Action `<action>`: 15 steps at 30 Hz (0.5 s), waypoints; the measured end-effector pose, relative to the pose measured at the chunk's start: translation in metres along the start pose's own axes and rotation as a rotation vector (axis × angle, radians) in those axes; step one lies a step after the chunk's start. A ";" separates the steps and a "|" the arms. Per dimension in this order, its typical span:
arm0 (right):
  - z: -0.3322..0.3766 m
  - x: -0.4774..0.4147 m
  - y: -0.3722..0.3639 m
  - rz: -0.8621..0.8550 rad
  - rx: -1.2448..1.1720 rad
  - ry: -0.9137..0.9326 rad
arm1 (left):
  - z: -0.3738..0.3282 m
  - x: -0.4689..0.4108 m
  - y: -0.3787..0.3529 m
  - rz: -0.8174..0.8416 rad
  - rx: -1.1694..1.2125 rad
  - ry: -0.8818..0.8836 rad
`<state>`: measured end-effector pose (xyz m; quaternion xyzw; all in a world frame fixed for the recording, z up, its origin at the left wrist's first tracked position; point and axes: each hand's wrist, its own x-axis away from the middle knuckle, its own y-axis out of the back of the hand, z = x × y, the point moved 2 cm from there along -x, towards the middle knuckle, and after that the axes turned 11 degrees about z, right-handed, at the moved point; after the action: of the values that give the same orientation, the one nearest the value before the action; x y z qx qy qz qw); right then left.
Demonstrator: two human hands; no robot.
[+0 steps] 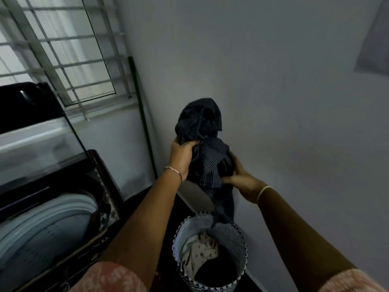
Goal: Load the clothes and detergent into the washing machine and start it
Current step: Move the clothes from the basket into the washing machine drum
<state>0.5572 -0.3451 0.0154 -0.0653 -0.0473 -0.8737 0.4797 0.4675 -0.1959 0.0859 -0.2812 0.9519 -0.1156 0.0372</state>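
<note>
Garment [202, 127] bunched in left grip [181, 157] and right grip [242, 178], both curled round it; we should lift its tail clear of the basket [175, 239].

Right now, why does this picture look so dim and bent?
Head view: light seems to come only from the window, so the room is dim and the dark striped garment loses detail; the raised washing machine lid glares with it; the wide lens tilts the green pole and window bars; the whole frame is slightly soft.
</note>
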 end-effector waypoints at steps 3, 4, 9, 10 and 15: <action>0.005 -0.004 -0.011 -0.066 0.119 0.067 | -0.021 0.002 -0.007 0.068 0.204 0.147; 0.010 -0.005 -0.013 -0.100 0.056 0.111 | -0.025 0.002 -0.007 0.072 0.216 0.165; 0.037 -0.010 -0.009 -0.161 -0.122 0.067 | -0.053 0.001 0.012 -0.067 0.039 -0.008; 0.043 -0.009 -0.007 -0.206 -0.165 0.042 | -0.058 0.001 0.021 -0.118 -0.052 -0.049; 0.089 -0.007 -0.016 -0.216 -0.365 0.124 | -0.058 0.002 0.046 -0.068 -0.589 -0.045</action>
<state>0.5539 -0.3175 0.1021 -0.0917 0.1346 -0.9165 0.3653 0.4337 -0.1480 0.1316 -0.3143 0.9334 0.1709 -0.0289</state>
